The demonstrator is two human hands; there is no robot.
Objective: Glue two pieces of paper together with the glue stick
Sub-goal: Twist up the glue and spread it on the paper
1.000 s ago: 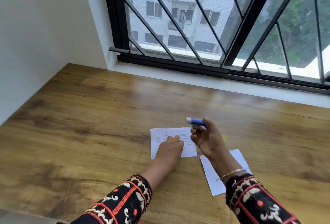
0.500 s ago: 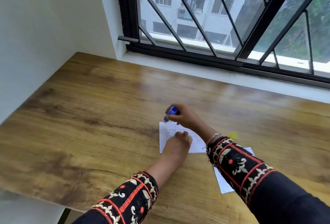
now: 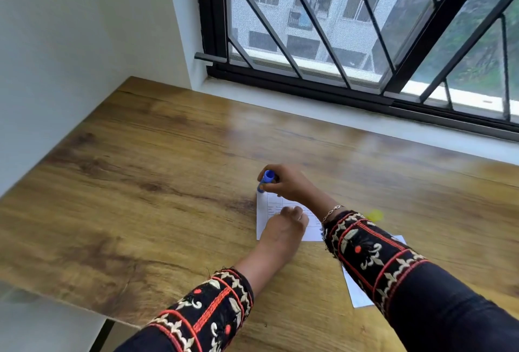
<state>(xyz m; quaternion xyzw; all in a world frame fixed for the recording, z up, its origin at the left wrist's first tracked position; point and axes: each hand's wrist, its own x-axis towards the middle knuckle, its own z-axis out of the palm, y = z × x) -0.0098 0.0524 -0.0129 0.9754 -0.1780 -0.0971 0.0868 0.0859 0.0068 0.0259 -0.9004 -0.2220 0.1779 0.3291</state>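
Observation:
A white printed paper lies flat on the wooden table. My left hand rests on it with fingers spread, pressing it down. My right hand grips a blue glue stick, tilted tip-down, its lower end touching the paper's far left corner. A second white paper lies to the right, mostly hidden under my right sleeve.
A small yellow object, blurred, sits on the table just beyond my right wrist. A barred window and white sill run along the table's far edge. A white wall stands at the left. The table's near-left corner drops off.
My right hand carried the glue stick from above the paper's right side leftward and down to its far left corner. The left hand stayed pressing the paper.

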